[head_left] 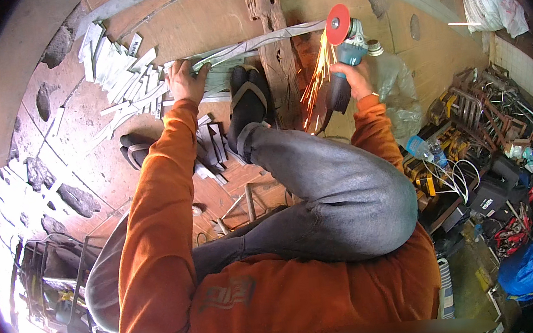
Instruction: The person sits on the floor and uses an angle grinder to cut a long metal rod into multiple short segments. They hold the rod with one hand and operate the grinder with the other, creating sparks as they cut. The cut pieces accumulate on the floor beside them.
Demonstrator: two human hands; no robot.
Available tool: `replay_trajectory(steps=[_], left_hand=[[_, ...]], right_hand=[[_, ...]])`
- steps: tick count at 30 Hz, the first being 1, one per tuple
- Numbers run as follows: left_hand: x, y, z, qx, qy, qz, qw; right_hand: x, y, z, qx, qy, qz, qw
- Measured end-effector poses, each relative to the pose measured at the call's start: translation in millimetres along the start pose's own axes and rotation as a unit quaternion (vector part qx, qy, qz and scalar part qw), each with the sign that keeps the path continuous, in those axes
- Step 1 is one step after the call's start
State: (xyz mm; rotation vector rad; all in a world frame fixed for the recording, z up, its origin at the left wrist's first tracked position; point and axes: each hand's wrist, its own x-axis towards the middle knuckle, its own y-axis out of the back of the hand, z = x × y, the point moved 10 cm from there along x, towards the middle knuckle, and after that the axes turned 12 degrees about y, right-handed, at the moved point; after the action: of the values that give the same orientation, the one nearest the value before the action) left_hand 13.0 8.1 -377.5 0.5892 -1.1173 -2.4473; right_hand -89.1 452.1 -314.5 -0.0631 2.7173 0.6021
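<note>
Right hand [355, 73] clenches the teal angle grinder with red disc [345, 38]; left hand [185, 79] pins the long grey metal strip [248, 45] firmly against the floor; keep the disc square.

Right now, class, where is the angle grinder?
In the head view, the angle grinder is upper right of centre, held in the right hand, its red disc on the metal strip beside the wooden block, throwing sparks.

one angle grinder [340, 50], one wooden plank [276, 56], two sandals [248, 101], many cut metal strips [117, 68]
</note>
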Motion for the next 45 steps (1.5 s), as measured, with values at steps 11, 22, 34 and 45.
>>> replay_trajectory(steps=[11,22,34,45], left_hand=[[-5,-1,-1,0.001,-0.005,-0.007,1.0],[-6,4,6,0.02,-0.002,-0.006,1.0],[-5,0,0,0.007,0.0,-0.006,1.0],[-5,-1,0,0.011,-0.006,-0.007,1.0]], right_hand=[[-3,-4,6,-0.01,-0.041,0.0,0.999],[2,-9,41,0.052,-0.082,-0.054,0.994],[-13,-2,26,0.005,-0.024,-0.013,1.0],[-11,-8,0,0.005,0.001,-0.027,1.0]])
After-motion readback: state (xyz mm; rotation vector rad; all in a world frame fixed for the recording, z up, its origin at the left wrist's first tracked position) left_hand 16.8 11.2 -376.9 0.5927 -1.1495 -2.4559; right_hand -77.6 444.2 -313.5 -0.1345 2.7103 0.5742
